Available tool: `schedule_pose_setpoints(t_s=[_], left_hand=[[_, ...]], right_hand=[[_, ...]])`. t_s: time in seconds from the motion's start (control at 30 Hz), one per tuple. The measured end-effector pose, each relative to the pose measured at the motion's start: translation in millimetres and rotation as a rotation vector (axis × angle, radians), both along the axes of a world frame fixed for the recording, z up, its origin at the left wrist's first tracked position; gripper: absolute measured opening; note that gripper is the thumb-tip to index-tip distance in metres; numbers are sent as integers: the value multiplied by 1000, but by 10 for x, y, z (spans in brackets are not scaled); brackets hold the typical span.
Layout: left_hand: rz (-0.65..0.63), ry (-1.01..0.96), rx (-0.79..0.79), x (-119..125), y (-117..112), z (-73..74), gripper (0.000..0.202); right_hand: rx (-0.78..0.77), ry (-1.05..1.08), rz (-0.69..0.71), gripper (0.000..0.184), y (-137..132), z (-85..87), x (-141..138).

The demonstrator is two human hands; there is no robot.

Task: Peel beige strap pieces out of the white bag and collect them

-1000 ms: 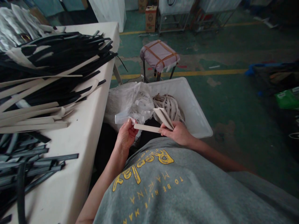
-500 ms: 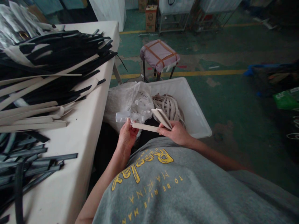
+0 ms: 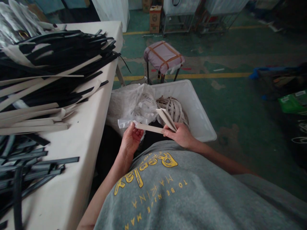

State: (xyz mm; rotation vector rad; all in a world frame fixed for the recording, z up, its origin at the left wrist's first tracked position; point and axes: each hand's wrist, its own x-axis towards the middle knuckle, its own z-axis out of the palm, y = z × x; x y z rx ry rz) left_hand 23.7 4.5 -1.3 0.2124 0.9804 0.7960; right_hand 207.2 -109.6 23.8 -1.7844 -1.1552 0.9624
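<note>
My left hand (image 3: 130, 140) pinches a short piece of clear plastic film (image 3: 124, 123) between thumb and finger, at the end of a flat beige strip (image 3: 151, 128). That strip runs across to my right hand (image 3: 181, 135), which is closed around it. The same hand grips a folded bundle of beige strips (image 3: 166, 118), its ends pointing up and away from me. Whether film and strip are joined, I cannot tell. Behind the hands, more beige strips (image 3: 174, 108) lie coiled in a white plastic bin (image 3: 200, 115), beside a crumpled clear plastic bag (image 3: 134, 99).
A white table (image 3: 93, 105) on the left carries black strips (image 3: 72, 48) and loose beige strips (image 3: 31, 123), with short dark pieces (image 3: 31, 169) nearer me. Past the bin stands a padded stool (image 3: 164, 56). Dark items and a green package (image 3: 294, 103) sit at the right.
Both hands hold the same things in nearly the same place. The clear film and the left end of the strip have tilted slightly.
</note>
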Motion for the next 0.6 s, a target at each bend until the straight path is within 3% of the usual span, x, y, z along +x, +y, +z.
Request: schedule_pose_setpoints(t_s=[0.4,0.6], left_hand=[[-47,47,212,-32,-69,-85,29],[-5,7,191,-15,-78,-105,31]], right_hand=[[95,-112,-90,23,-80,-102,-37],[116,-172,-62,23,-99,-130,-41]])
